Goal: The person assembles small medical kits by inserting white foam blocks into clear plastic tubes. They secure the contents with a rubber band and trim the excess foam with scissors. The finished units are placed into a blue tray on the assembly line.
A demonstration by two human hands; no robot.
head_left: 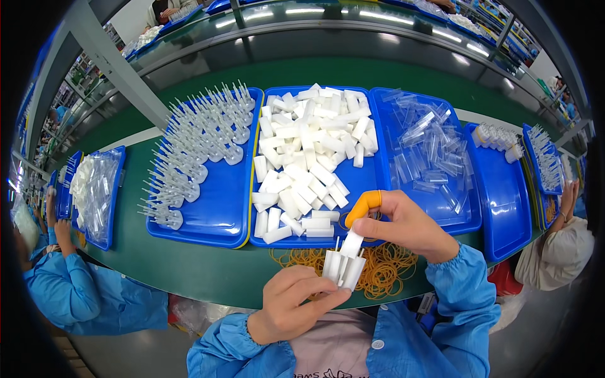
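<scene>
My left hand (287,303) is closed on a pronged holder carrying white blocks (354,272), gripping it low down with the thumb and fingers. Thin prongs stick up between these blocks. From above, my right hand (409,227) pinches another white block (351,244) between the thumb and the index finger, which wears an orange finger cot (363,206). The lower end of that block is at the prong tops; whether a prong has entered it I cannot tell. A loose heap of orange rubber bands (387,274) lies on the table behind and beside my hands.
Three blue trays stand behind my hands: clear pronged pieces (208,142) in the left one, white blocks (309,142) in the middle, clear plastic sleeves (428,148) in the right. Another blue tray (507,214) is farther right. Co-workers in blue (69,286) and beige (551,258) sit either side.
</scene>
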